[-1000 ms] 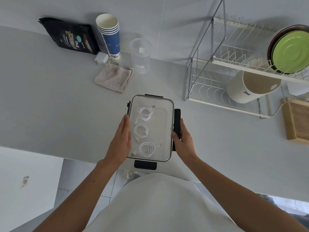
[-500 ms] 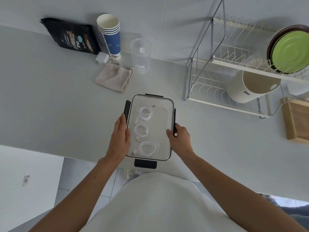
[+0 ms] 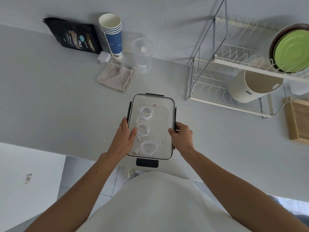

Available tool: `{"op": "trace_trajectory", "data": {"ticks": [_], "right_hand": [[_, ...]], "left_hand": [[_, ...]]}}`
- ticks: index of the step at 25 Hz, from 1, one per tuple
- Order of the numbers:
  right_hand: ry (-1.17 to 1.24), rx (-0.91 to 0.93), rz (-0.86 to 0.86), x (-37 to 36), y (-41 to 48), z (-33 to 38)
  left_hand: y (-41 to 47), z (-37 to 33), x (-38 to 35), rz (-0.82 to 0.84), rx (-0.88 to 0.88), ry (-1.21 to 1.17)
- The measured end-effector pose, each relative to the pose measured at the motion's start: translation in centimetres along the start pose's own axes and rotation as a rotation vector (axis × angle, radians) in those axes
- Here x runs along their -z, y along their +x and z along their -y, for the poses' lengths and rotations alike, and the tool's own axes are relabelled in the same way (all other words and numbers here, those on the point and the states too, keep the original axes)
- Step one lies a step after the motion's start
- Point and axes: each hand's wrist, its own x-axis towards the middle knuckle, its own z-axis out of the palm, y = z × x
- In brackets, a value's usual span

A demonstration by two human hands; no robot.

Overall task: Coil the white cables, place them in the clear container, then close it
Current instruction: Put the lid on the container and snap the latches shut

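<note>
A clear rectangular container with a clear lid and black side latches sits at the counter's front edge. Three coiled white cables lie inside in a row: the far coil, the middle coil and the near coil. My left hand presses on the container's left side, thumb on the lid, fingers over the left latch. My right hand grips the right side at the right latch, which lies folded against the wall. The near latch sticks out flat toward me.
Behind the container lie a folded cloth, a white charger, a black bag, stacked paper cups and a clear measuring cup. A dish rack with a white pot and green plates stands right, next to a wooden board.
The right latch has swung from sticking out to folded against the container. The left latch has also folded down under my left hand. Both hands moved in closer on the sides.
</note>
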Motion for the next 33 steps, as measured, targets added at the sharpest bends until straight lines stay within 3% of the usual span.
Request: {"op": "trace_trajectory", "data": {"ticks": [7, 14, 18, 21, 24, 28, 33], "right_hand": [[-0.009, 0.007, -0.007, 0.1, 0.0, 0.2], [-0.057, 0.05, 0.006, 0.1, 0.5, -0.2], [-0.166, 0.091, 0.069, 0.0, 1.2, -0.7], [-0.319, 0.235, 0.141, 0.4, 2.5, -0.5], [-0.465, 0.344, 0.197, 0.9, 4.1, 0.8], [-0.776, 0.539, 0.237, 0.7, 6.8, 3.1], [-0.902, 0.576, 0.402, 0.3, 9.6, 6.5]], "left_hand": [[0.0, -0.2, -0.1, -0.011, 0.099, -0.199], [0.2, -0.3, -0.5, -0.003, 0.082, -0.214], [-0.5, -1.3, -0.7, -0.111, -0.132, -0.009], [-1.4, -1.4, -1.0, -0.028, -0.336, 0.25], [-2.0, -1.4, -1.5, 0.116, -0.373, 0.464], [-2.2, -1.1, -1.1, 0.16, -0.411, 0.596], [-2.0, -0.9, -0.8, 0.244, -0.407, 0.67]]}}
